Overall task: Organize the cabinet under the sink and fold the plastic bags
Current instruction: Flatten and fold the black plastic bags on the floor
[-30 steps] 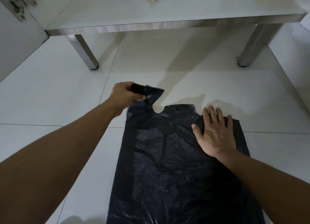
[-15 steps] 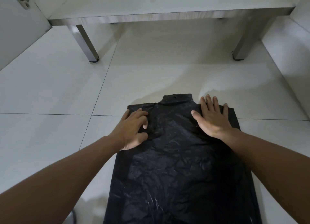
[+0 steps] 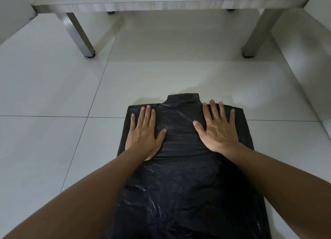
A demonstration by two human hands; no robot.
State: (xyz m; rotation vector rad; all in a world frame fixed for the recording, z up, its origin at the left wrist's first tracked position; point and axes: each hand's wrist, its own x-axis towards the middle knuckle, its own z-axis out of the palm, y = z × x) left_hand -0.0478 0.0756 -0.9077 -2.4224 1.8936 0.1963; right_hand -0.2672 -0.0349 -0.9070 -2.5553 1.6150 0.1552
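While my flat, open fingers pressed its top, the black bag ran from 12 to 6 o'clock.

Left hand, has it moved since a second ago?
Yes. The left hand dropped the handle and came toward the person, now flat on the bag.

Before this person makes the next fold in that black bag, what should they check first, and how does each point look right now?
1. black bag lies spread on the tiled floor: ok.
2. left hand flat on the bag, fingers straight: ok.
3. right hand flat on the bag: ok.
4. Handles tucked in at the far edge, only the middle tab sticking out: ok.
5. Surface smooth: not ok, creases show nearer the person.
6. Near end of the bag lies straight: cannot tell, out of view.
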